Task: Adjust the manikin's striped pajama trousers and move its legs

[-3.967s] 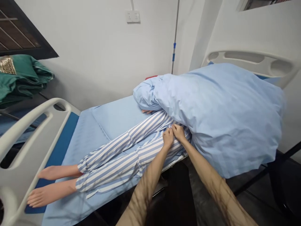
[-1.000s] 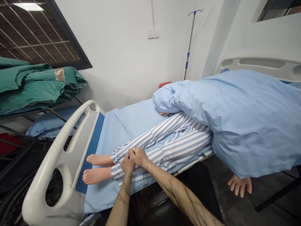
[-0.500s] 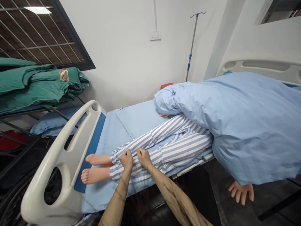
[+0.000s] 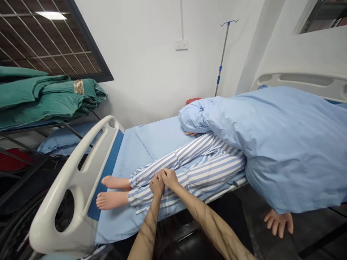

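Observation:
My left hand (image 4: 157, 185) and my right hand (image 4: 169, 178) are both closed, with the knuckles up. They meet side by side over the near lower leg of a mannequin in blue-and-white striped trousers (image 4: 217, 169). What the curled fingers hold, if anything, is hidden beneath them. The mannequin's bare feet (image 4: 112, 200) stick out of the trouser hems to the left of my hands. Its upper body is covered by a light blue quilt (image 4: 271, 133), from which a mannequin hand (image 4: 279, 222) hangs at the near side.
A pale footboard (image 4: 78, 180) rises at the left end of the bed, which has a light blue sheet (image 4: 146, 144). Beyond it, folded green cloths (image 4: 46, 94) lie on a rack. An IV pole (image 4: 222, 57) stands by the wall. Part of a wheel (image 4: 16, 224) shows at lower left.
My left hand has moved right along the trouser leg until it meets my right hand. Before, the two fists were apart. The view has shifted slightly.

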The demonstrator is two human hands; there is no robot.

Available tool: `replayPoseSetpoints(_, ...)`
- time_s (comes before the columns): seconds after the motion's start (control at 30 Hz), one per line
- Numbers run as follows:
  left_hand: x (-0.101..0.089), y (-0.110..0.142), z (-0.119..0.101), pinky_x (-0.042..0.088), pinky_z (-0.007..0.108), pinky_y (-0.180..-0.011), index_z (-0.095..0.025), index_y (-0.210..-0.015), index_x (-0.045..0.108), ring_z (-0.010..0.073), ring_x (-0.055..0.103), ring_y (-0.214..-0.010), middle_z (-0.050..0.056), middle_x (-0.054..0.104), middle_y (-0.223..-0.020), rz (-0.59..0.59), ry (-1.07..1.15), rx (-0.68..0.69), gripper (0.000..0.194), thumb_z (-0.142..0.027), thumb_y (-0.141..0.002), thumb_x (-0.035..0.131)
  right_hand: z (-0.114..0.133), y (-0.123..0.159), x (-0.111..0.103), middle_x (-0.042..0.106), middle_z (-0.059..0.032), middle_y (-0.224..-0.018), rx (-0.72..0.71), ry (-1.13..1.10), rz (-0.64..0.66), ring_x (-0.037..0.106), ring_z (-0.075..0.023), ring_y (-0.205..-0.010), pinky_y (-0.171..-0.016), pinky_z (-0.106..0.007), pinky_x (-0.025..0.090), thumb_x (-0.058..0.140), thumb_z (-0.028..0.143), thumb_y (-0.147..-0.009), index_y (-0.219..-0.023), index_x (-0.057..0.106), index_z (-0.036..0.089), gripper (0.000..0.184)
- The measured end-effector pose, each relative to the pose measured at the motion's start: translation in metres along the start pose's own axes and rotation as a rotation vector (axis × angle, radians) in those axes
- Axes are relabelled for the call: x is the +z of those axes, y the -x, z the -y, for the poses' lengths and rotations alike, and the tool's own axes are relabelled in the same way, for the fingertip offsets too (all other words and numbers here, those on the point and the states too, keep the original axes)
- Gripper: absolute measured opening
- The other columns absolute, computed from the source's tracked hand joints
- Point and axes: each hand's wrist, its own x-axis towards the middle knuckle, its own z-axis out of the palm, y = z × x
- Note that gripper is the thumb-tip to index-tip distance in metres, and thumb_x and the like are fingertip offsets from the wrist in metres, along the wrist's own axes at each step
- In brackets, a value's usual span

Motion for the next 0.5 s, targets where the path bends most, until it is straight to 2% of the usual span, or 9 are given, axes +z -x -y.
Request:
replayPoseSetpoints(0.1,0.004,0.002,0.000,0.025,0.027,-0.064,-0.019,-0.067,0.063,0.0173,0.052,-0.071,0.009,0.070,-0.081,-0.042,-0.026,0.023,0.038,-0.033,-0.095,0.041,-0.013,0.001,-0.010,0.058,-0.0009,-0.058,-0.037,0.015,-0.025,0.050,-0.0120,-0.058,-0.060,-0.026,0.024,0.043,0.028,-0.096,-0.061,0.050,0.019,0.037)
replayPoseSetpoints(0.27,0.004,0.000,0.000,0.024,0.027,-0.063,-0.019,-0.062,0.057,0.0166,0.049,-0.067,0.006,0.066,-0.073,-0.042,-0.005,0.030,0.038,-0.034,-0.093,0.042,-0.027,0.001,-0.011,0.046,0.0020,-0.052,0.046,-0.086,-0.113,0.043,-0.0117,-0.055,-0.058,-0.027,0.022,0.042,0.028,-0.092,-0.056,0.039,0.020,0.037)
replayPoseSetpoints(0.4,-0.001,-0.006,-0.015,0.025,0.026,-0.061,-0.019,-0.053,0.047,0.0135,0.042,-0.060,0.001,0.052,-0.057,-0.037,0.075,0.109,0.038,-0.028,-0.089,0.042,-0.031,-0.004,-0.010,0.037,0.0039,-0.049,0.096,-0.259,-0.179,0.038,-0.0115,-0.053,-0.056,-0.026,0.023,0.038,0.033,-0.091,-0.054,0.032,0.021,0.040)
replayPoseSetpoints(0.5,0.006,-0.004,-0.031,0.026,0.026,-0.060,-0.019,-0.050,0.042,0.0120,0.040,-0.056,-0.001,0.045,-0.051,-0.030,0.137,0.169,0.040,-0.027,-0.090,0.041,-0.034,-0.007,-0.011,0.037,0.0041,-0.050,0.108,-0.317,-0.219,0.038,-0.0116,-0.053,-0.056,-0.026,0.024,0.037,0.035,-0.090,-0.054,0.031,0.022,0.039)
